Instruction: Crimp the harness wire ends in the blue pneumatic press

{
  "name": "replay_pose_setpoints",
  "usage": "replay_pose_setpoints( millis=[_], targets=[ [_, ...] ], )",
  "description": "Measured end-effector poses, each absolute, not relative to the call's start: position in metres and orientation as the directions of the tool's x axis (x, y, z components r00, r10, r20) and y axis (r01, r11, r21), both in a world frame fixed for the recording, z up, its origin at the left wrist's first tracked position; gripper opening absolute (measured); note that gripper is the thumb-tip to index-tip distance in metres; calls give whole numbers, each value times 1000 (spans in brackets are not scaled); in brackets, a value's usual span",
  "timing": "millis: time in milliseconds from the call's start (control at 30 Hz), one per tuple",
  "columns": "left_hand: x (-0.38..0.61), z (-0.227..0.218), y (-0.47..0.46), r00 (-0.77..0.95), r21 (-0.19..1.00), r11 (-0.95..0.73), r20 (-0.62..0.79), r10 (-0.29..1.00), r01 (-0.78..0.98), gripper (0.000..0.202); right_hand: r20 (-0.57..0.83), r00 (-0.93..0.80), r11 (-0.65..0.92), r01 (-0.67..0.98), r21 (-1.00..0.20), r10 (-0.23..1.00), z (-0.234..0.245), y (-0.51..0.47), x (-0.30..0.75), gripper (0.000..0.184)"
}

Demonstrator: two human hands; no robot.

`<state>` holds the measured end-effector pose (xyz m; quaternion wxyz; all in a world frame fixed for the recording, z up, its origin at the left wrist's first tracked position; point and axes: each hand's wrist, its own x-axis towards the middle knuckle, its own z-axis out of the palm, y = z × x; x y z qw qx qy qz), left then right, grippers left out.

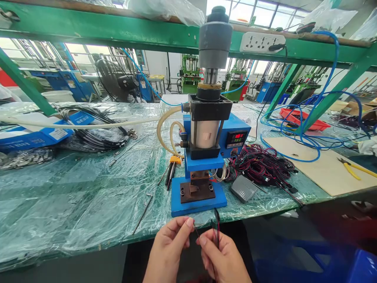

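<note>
apparently, the step in hand is handling wire ends: the left hand (167,245) pinches a thin dark strand (196,231), thumb against forefinger, while the right hand (222,255) has its fingers closed round red-and-black wires (218,226), just in front of the blue press (204,162). the next move likely calls for a steady, light pinch. plastic film (97,188) covers the green bench (73,248), with a fan (108,76) and machines (191,72) behind.
</note>
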<state>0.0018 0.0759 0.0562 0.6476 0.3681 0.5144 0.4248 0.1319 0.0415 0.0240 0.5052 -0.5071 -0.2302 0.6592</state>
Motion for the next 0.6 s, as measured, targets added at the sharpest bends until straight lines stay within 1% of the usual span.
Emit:
replay_pose_setpoints(
  millis=[133, 233, 400, 600],
  targets=[
    [16, 56, 79, 218, 901, 389, -347, 912, -193, 35, -487, 117, -354, -546, -759, 865, 22, 55, 134, 73],
    [24, 53, 84, 255, 899, 377, -319, 913, -224, 30, -477, 156, -315, -573, -757, 865, 22, 61, 134, 70],
    [33, 49, 101, 223, 905, 345, -293, 930, -248, 19, -410, 168, -261, -548, -795, 896, 23, 72, 137, 63],
    [44, 48, 119, 157, 896, 397, -371, 915, -198, 26, -334, 185, -227, -437, -871, 924, 15, 79, 138, 58]
  ],
)
